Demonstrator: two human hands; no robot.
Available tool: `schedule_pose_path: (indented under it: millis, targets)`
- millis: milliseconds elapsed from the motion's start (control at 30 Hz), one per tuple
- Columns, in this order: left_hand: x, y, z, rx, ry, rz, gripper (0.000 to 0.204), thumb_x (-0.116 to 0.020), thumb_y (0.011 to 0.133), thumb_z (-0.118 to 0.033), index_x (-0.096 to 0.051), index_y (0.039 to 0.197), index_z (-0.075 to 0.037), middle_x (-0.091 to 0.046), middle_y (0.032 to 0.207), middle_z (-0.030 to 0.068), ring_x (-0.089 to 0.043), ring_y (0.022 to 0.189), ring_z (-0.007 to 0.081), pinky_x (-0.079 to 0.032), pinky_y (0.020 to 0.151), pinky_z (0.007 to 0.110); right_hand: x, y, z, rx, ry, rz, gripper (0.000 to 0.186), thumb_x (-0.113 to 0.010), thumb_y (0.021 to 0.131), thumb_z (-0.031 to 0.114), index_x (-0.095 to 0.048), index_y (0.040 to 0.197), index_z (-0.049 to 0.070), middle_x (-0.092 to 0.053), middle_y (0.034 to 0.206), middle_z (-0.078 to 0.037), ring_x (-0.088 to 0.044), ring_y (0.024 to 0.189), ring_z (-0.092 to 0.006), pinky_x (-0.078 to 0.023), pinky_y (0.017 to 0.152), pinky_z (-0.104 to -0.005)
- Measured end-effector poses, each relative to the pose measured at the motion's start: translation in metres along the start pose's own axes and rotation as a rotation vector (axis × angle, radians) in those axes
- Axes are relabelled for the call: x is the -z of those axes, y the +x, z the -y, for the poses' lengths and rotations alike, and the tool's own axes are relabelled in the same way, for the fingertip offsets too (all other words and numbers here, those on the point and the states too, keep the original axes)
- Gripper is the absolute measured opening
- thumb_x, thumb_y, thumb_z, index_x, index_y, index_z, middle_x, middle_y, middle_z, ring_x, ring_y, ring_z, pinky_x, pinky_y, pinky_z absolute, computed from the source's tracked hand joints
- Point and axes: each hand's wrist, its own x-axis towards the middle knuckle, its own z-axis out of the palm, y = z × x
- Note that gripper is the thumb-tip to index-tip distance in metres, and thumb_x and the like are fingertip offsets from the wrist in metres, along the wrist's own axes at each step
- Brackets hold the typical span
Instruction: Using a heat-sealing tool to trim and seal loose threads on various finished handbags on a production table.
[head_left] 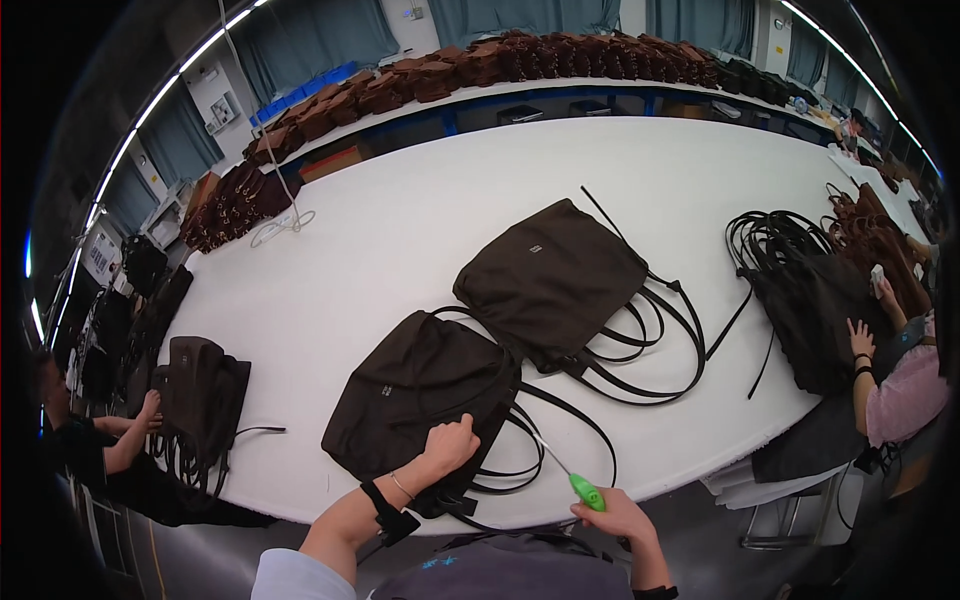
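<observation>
My left hand (448, 446) rests on the nearer dark brown fabric bag (370, 420), its fingers curled against the cloth. My right hand (605, 518) grips the green handle (585, 490) of a tool with a long thin metal shaft, which reaches toward that bag's right side. Looped dark straps (560, 405) spread out from the bag. A second dark brown bag (540, 270) lies flat just beyond it, its straps toward the right.
A co-worker's hands (148, 410) touch stacked dark bags (200, 385) at left. Another co-worker's hand (860, 340) lies on a bag pile (810, 320) at right. The white table (640, 160) has a hanging cord (285, 225); brown piles (440, 70) line the back shelf.
</observation>
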Motion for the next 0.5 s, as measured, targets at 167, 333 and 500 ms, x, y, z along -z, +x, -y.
schedule_pose_path:
  millis: [167, 333, 500]
  targets:
    - [0.060, -0.010, 0.044, -0.003, -0.129, -0.416, 0.010, -0.056, 0.078, -0.010, -0.052, 0.085, -0.005, -0.058, 0.057, 0.0162, -0.060, 0.055, 0.0344, -0.047, 0.050, 0.045, -0.022, 0.022, 0.039, 0.099, -0.173, 0.095, 0.050, -0.056, 0.081, 0.048, -0.062, 0.087, -0.002, -0.063, 0.075, -0.021, -0.062, 0.075, -0.0365, -0.047, 0.070, -0.0419]
    - [0.096, -0.032, 0.046, -0.028, -0.117, -0.466, 0.010, -0.057, 0.076, -0.006, -0.052, 0.084, -0.003, -0.055, 0.055, 0.0139, -0.058, 0.051, 0.0326, -0.046, 0.048, 0.041, -0.034, 0.033, 0.075, 0.348, -0.466, 0.337, 0.049, -0.057, 0.080, 0.046, -0.061, 0.090, -0.001, -0.062, 0.071, -0.020, -0.060, 0.071, -0.0371, -0.048, 0.071, -0.0391]
    - [0.091, -0.035, 0.037, -0.079, -0.130, -0.499, 0.011, -0.058, 0.076, -0.006, -0.053, 0.084, -0.003, -0.054, 0.054, 0.0125, -0.057, 0.050, 0.0317, -0.046, 0.048, 0.039, -0.026, 0.032, 0.070, 0.289, -0.428, 0.328, 0.046, -0.058, 0.081, 0.045, -0.062, 0.087, 0.000, -0.063, 0.072, -0.017, -0.062, 0.071, -0.0286, -0.048, 0.068, -0.0360]
